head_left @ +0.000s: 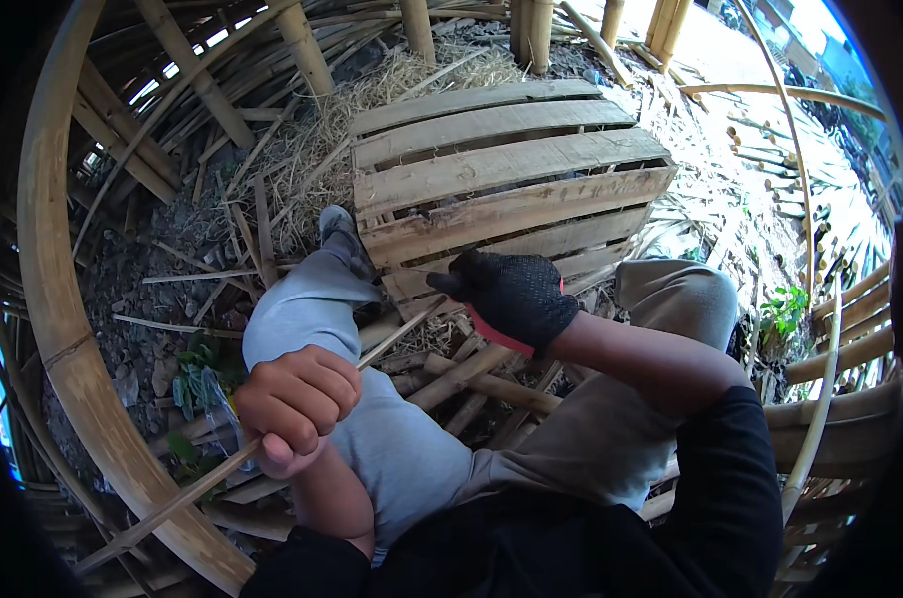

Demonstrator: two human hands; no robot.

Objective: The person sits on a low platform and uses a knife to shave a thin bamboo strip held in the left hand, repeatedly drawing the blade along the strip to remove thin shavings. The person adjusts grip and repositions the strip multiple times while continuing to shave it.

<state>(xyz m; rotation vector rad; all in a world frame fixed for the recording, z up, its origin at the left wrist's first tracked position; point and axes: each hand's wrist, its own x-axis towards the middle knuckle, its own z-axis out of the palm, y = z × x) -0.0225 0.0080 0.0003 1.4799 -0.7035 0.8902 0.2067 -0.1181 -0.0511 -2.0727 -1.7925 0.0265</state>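
A thin pale bamboo strip [194, 488] runs slantwise from the lower left up toward the middle. My bare left hand [300, 401] is closed round it, above my left thigh. The strip's upper end meets my right hand [511, 297], which wears a black glove with a red-pink edge. The gloved fingers are closed at that end, and the inside of the grip is hidden. Just beyond this hand stands a slatted wooden crate [511, 159], its slats pale and weathered with dark gaps between.
A thick bamboo pole [58, 309] curves along the left side. Cut bamboo pieces [461, 377] lie between my legs. Straw [302, 159] and sticks cover the ground around the crate. Green plants [785, 311] grow at the right, beside stacked bamboo [850, 349].
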